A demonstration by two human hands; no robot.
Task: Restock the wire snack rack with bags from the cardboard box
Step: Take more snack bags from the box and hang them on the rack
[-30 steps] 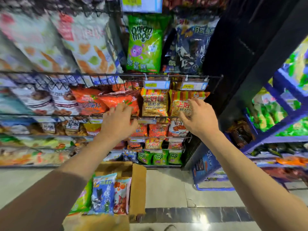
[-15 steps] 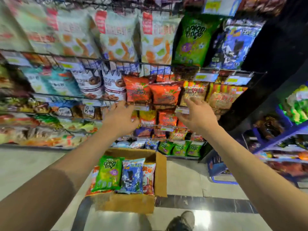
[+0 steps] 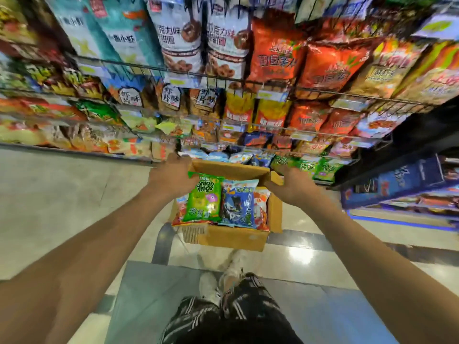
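Left hand (image 3: 171, 175): at the far-left corner of the cardboard box (image 3: 233, 238), fingers curled down over the top edge of the green "Onion rings" bag (image 3: 205, 197), gripping it.
Right hand (image 3: 293, 186): at the far-right corner, over the raised box flap (image 3: 274, 177); fingers lie on the flap, but whether they clasp it cannot be told.
Cardboard box: on the tiled floor (image 3: 62, 194), open-topped, just in front of the wire snack rack (image 3: 223, 80). Inside, side by side: the green bag, a blue bag (image 3: 238, 207), an orange-and-white bag (image 3: 262, 207) at the right wall.
Open room: bare floor left of the box; a blue shelf unit (image 3: 402, 184) stands to the right.
Rack: tiers packed with bags; green "Onion rings" packs (image 3: 305, 166) on the lowest tier, beside the right hand. Other print is Chinese, mostly blurred.
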